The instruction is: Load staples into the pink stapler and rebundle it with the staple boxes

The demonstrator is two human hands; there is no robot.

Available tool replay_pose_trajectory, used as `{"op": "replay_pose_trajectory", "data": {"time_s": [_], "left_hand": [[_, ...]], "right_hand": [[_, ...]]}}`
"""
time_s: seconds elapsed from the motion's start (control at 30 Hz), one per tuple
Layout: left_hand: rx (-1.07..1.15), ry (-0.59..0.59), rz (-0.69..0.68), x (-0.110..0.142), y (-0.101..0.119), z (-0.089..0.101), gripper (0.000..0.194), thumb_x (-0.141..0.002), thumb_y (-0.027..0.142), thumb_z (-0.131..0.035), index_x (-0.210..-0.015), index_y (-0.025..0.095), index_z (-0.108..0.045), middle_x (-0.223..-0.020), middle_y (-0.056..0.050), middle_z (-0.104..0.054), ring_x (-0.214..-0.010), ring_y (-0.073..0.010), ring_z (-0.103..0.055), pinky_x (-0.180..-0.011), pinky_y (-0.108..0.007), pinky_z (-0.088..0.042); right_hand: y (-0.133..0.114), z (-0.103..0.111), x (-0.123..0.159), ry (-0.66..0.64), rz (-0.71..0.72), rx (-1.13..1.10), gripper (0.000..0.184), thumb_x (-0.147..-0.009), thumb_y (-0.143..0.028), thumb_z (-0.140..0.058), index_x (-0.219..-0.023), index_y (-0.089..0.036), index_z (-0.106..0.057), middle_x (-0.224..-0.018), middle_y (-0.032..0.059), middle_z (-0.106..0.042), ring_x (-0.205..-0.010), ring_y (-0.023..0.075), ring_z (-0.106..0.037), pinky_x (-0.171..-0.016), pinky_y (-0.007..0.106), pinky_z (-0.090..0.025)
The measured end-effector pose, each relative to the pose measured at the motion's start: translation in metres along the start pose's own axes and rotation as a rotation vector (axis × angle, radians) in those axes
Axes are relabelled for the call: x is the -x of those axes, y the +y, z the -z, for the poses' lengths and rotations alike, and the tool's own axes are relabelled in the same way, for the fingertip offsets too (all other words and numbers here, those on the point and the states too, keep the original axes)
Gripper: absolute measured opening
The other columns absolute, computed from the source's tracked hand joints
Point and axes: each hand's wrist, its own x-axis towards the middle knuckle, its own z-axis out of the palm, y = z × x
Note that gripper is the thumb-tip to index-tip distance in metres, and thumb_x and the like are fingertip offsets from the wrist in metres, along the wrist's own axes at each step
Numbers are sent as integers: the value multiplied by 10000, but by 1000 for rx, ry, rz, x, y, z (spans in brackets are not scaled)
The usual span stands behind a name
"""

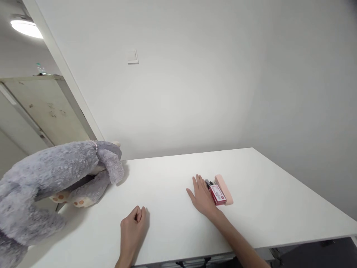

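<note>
This is a plain indoor room, a home or a small office; which one is unclear. A smooth white rectangular table (167, 175) meets a bare white wall (195, 74) with a square white switch plate (133, 56). A large grey fluffy plush toy (64, 165), a scuffed cream cabinet (47, 104) and a glowing white ceiling lamp (26, 28) furnish it.

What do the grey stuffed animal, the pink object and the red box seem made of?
Stuffed animal: fluffy plush fabric, by its tufted pile. Pink object: perhaps matte plastic; even colour, smooth surface, rounded ends. Red box: probably thin card, by its flat, printed faces.
</note>
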Motion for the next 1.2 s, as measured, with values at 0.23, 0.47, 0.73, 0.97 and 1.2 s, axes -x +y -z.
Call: {"op": "replay_pose_trajectory", "data": {"time_s": [0.23,0.47,0.73,0.97,1.2], "left_hand": [[-30,-22,-7,-3,-1,-1,439,-864,488,-469,-645,236,-184,-573,57,-213,-573,-120,-237,-537,-237,-265],[-22,-51,-22,-5,-6,-4,447,-869,489,-483,-639,234,-196,-573,61,-214,-574,-116,-248,-540,-227,-276],[-4,-64,-55,-4,-6,-5,444,-872,481,-481,-637,233,-196,-577,66,-204,-566,-110,-242,-537,-224,-269],[-15,-93,-81,-4,-7,-6,433,-879,473,-467,-638,232,-200,-579,67,-208,-568,-111,-241,-548,-229,-270],[-22,-149,-101,-4,-8,-8,425,-884,455,-471,-643,232,-201,-572,69,-205,-556,-113,-243,-543,-234,-265]], "right_hand": [[64,21,-5,30,-62,49,730,-1054,-503,-316,-1601,-19,-320,-1707,216,-204,-1596,338,-142,-1270,475,-203],[81,25,-4,85,-78,35,709,-1053,-480,-281,-1592,-23,-334,-1692,200,-266,-1594,298,-177,-1274,461,-208],[88,26,4,87,-33,-17,682,-1045,-476,-300,-1568,-47,-387,-1666,186,-340,-1586,286,-212,-1268,463,-239],[93,26,7,96,-27,-48,685,-1038,-473,-333,-1576,-52,-368,-1651,177,-374,-1579,279,-237,-1259,453,-278],[88,26,9,77,-15,-22,637,-1040,-469,-346,-1547,-96,-445,-1629,146,-427,-1557,265,-301,-1252,454,-302]]}}
